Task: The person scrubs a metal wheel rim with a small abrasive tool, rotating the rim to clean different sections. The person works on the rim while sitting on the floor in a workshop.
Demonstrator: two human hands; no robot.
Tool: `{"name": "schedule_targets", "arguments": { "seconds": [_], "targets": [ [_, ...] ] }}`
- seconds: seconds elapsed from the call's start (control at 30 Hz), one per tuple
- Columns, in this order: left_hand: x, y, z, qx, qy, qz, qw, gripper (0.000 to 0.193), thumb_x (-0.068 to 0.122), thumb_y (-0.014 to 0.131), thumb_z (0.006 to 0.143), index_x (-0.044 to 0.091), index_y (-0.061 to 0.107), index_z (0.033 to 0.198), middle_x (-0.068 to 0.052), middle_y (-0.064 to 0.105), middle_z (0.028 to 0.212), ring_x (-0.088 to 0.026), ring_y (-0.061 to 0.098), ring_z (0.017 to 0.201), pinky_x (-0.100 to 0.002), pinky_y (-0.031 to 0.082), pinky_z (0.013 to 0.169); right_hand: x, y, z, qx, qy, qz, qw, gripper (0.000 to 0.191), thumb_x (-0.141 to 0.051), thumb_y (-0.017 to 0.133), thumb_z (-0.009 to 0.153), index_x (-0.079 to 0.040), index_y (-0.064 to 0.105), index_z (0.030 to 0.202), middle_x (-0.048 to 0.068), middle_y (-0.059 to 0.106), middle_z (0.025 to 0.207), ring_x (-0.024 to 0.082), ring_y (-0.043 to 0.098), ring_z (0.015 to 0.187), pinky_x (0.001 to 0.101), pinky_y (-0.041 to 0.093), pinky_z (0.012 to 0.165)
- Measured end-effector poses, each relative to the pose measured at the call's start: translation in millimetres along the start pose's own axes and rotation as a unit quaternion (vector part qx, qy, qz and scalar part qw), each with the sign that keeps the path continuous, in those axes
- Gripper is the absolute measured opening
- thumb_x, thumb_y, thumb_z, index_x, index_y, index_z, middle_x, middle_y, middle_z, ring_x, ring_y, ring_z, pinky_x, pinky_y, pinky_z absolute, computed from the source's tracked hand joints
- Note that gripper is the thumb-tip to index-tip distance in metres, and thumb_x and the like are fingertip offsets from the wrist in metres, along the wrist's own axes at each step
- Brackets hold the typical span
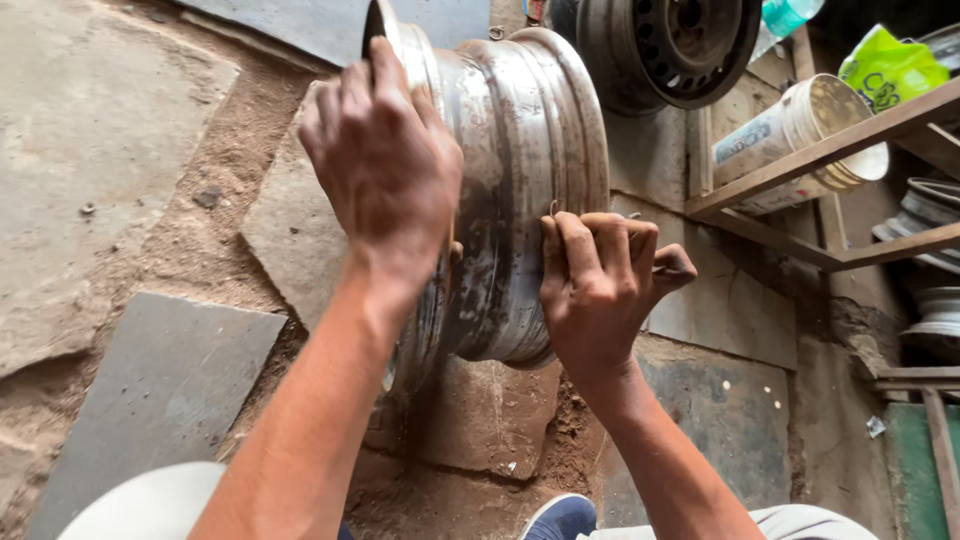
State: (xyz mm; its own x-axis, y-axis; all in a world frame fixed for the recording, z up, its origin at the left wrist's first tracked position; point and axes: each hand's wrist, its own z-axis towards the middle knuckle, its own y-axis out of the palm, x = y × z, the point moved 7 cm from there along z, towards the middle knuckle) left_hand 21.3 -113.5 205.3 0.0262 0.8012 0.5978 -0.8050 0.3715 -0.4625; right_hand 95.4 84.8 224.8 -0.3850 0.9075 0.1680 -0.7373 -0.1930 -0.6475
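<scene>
The left hand (385, 165) is laid over the near rim of a bare steel wheel rim (525, 170), fingers curled closed on its edge. The right hand (600, 290) is pressed against the far lip, fingers clenched around something small that cannot be made out. The wheel rim is stood on its edge on the dirt floor (120, 180), among flat stone slabs (160, 390). Behind it a dark wheel (670, 45) is leaned, and a white bucket (800, 140) is lodged in a wooden rack (850, 140) at the right.
</scene>
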Motion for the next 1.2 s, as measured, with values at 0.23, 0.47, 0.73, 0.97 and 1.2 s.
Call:
{"name": "schedule_targets", "arguments": {
  "seconds": [0.23, 0.47, 0.73, 0.97, 1.2],
  "targets": [
    [16.9, -41.1, -42.3, -0.039, 0.009, 0.017, 0.999, 0.049, 0.021, 0.064, 0.107, -0.004, 0.051, 0.147, -0.019, 0.074, 0.098, -0.022, 0.069, 0.075, -0.03, 0.054, 0.059, 1.4, -17.6, -42.0, -0.02, 0.028, 0.022, 0.999, 0.019, -0.018, 0.074, 0.099, -0.012, 0.077, 0.117, 0.0, 0.065, 0.098, 0.018, 0.055, 0.097, 0.0409, 0.026, 0.096],
    [28.9, -71.2, -72.9, -0.105, 0.002, -0.062, 0.993, 0.051, 0.019, 0.053, 0.109, -0.007, 0.043, 0.152, 0.003, 0.061, 0.053, -0.005, 0.044, 0.032, -0.026, 0.031, 0.026, 22.2, 32.4, 75.5, -0.102, -0.068, 0.098, 0.988, 0.013, -0.017, 0.068, 0.103, -0.005, 0.074, 0.101, 0.011, 0.073, 0.104, 0.026, 0.062, 0.097, 0.0421, 0.045, 0.098],
    [21.0, -55.6, -64.3, -0.103, 0.0, -0.043, 0.994, 0.052, 0.015, 0.055, 0.108, -0.009, 0.04, 0.152, 0.003, 0.058, 0.051, -0.006, 0.043, 0.03, -0.023, 0.03, 0.024, -15.1, -34.4, 26.1, -0.044, -0.083, 0.049, 0.994, 0.024, -0.01, 0.071, 0.095, 0.001, 0.075, 0.116, 0.017, 0.075, 0.106, 0.031, 0.068, 0.098, 0.0523, 0.042, 0.101],
    [21.0, -60.6, -64.8, -0.106, 0.0, -0.029, 0.994, 0.05, 0.012, 0.058, 0.106, -0.008, 0.044, 0.15, 0.004, 0.054, 0.047, -0.007, 0.04, 0.029, -0.024, 0.029, 0.024, 34.6, 73.0, 83.3, -0.079, -0.16, 0.034, 0.983, 0.017, -0.012, 0.069, 0.102, -0.008, 0.075, 0.117, 0.013, 0.073, 0.105, 0.026, 0.067, 0.098, 0.0546, 0.045, 0.112],
    [16.6, -35.7, -27.2, -0.095, 0.004, -0.012, 0.995, 0.054, 0.003, 0.058, 0.096, -0.008, 0.049, 0.149, 0.001, 0.054, 0.049, -0.008, 0.041, 0.029, -0.026, 0.028, 0.025, 14.5, 49.6, 59.0, -0.041, -0.124, -0.049, 0.99, 0.017, -0.021, 0.069, 0.103, -0.01, 0.076, 0.113, 0.009, 0.073, 0.112, 0.026, 0.066, 0.111, 0.0534, 0.023, 0.123]
  ]
}}
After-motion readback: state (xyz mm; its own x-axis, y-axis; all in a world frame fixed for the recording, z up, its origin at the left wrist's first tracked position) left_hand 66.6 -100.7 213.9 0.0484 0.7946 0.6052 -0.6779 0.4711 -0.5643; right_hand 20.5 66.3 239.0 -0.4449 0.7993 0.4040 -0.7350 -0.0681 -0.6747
